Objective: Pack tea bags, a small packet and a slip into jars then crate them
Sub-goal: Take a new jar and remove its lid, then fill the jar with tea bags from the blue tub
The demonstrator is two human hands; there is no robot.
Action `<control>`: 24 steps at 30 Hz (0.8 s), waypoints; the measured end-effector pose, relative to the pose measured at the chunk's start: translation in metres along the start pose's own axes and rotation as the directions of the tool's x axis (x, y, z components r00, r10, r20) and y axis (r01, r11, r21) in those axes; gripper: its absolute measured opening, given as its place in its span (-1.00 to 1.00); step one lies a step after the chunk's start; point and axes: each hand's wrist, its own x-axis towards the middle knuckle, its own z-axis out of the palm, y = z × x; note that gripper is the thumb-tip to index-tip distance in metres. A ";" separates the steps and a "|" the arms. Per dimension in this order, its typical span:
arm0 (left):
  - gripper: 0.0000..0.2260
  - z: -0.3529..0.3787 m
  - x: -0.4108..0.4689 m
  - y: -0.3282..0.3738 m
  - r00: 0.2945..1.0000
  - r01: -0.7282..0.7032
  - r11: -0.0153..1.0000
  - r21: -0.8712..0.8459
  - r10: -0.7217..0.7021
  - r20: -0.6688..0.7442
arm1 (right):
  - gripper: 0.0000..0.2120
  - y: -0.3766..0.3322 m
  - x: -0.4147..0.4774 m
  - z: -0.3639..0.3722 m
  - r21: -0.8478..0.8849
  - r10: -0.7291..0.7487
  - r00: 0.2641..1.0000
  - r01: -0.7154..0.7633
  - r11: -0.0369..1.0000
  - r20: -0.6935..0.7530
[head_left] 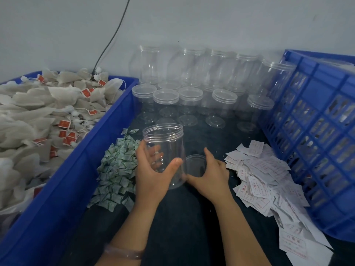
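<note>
My left hand holds a jar just in front of me. The fingers are wrapped round its far side and the thumb is pressed on the near wall. The mouth faces up and is open, so it is ready for filling. It is empty. I cannot tell whether its base rests on the table or hangs just above it.

My right hand is close beside it, with thumb and forefinger curved round the lid. The lid lies low at the table, just right of the jar's base. I judge I am parking it there so it stays within reach for closing later.

Everything is laid out as a ring round this spot. The tea bags are heaped in the bin to the left. The packets are piled just left of my left hand, and the slips are spread just right of my right hand. The spare jars, capped and stacked, stand at the far side. The crate stands to the right, and through its lattice I can only make out blurred shapes.

Nothing has gone into this jar yet, so I judge the filling is still to begin, probably with tea bags from the left. A clear, thin wall like this may flex if I squeeze it, so a light hold is best.
</note>
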 end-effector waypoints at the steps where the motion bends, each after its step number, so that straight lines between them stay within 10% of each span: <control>1: -0.31 0.000 0.000 0.000 1.000 0.008 1.000 -0.004 -0.008 0.001 | -0.02 0.000 0.000 -0.001 -0.035 -0.038 0.999 0.038 0.999 0.000; 8: -0.40 -0.002 -0.008 0.009 0.996 -0.048 0.999 -0.024 0.050 0.080 | -0.51 -0.024 -0.017 -0.012 0.491 -0.210 0.967 0.254 0.833 -0.143; 13: -0.48 -0.014 -0.021 0.046 0.975 -0.151 0.985 -0.080 0.162 0.154 | -0.04 -0.057 -0.033 -0.008 0.725 -0.435 0.900 0.275 0.631 0.037; 18: -0.34 -0.046 -0.012 0.103 0.977 -0.184 0.958 0.221 0.154 0.148 | -0.23 -0.105 -0.033 -0.001 0.824 -0.524 0.852 0.296 0.483 0.001; 24: -0.50 -0.086 0.050 0.149 0.963 -0.205 0.822 0.532 0.071 0.261 | -0.18 -0.141 -0.022 0.030 0.749 -0.374 0.925 0.297 0.593 -0.071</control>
